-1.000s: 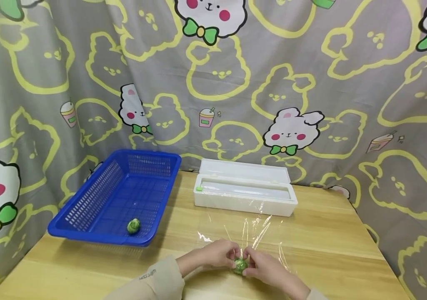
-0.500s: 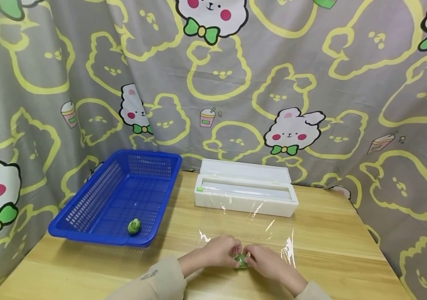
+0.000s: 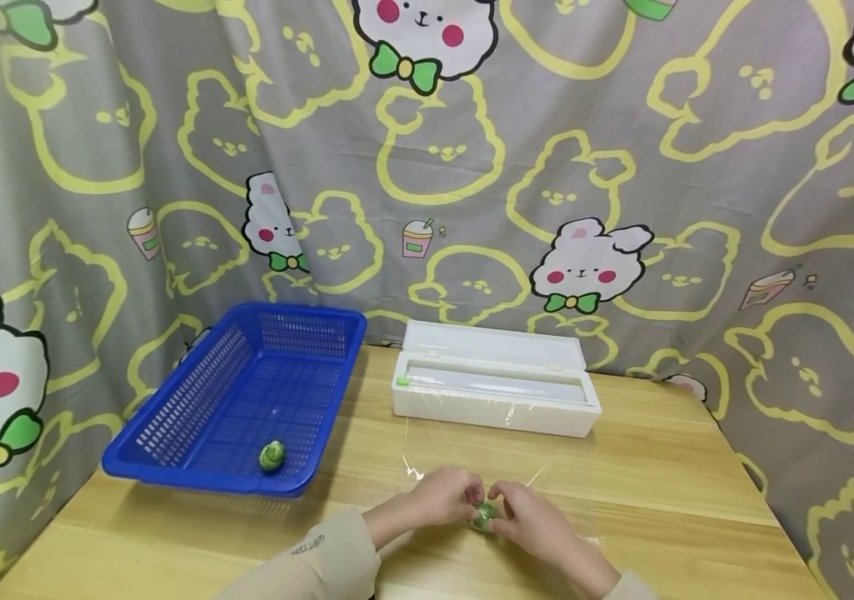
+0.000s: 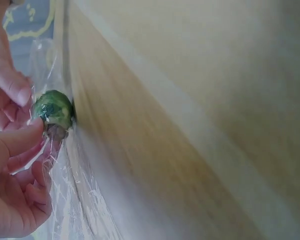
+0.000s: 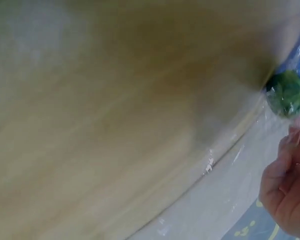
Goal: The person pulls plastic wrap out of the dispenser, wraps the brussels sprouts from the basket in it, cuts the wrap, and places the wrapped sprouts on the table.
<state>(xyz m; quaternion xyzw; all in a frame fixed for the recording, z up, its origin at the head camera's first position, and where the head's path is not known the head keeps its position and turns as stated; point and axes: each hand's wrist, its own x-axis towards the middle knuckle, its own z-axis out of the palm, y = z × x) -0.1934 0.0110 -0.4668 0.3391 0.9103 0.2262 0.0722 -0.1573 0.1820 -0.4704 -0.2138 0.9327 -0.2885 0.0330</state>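
A Brussels sprout (image 3: 483,517) is on the table near its front, between both hands, with clear cling film (image 4: 92,210) drawn over it. From the left, my left hand (image 3: 445,497) pinches the film against the sprout; its thumb lies by the stem end in the left wrist view. Opposite it, my right hand (image 3: 535,521) holds film at the sprout's other side with curled fingers and thumb. Through the film the sprout (image 5: 286,94) shows green and shiny in the right wrist view. Some fingertips are hidden behind the sprout and film.
On the left stands a blue plastic basket (image 3: 194,479) with another Brussels sprout (image 3: 272,456) inside. A white cling film box (image 3: 494,414), lid raised, sits at the back, film trailing from it towards the hands. A patterned curtain (image 3: 456,167) hangs behind the wooden table (image 3: 666,500).
Both hands have shifted slightly away from the table's front edge along with the sprout. The film's bright creases ahead of the hands have mostly faded, and film now covers the sprout more closely.
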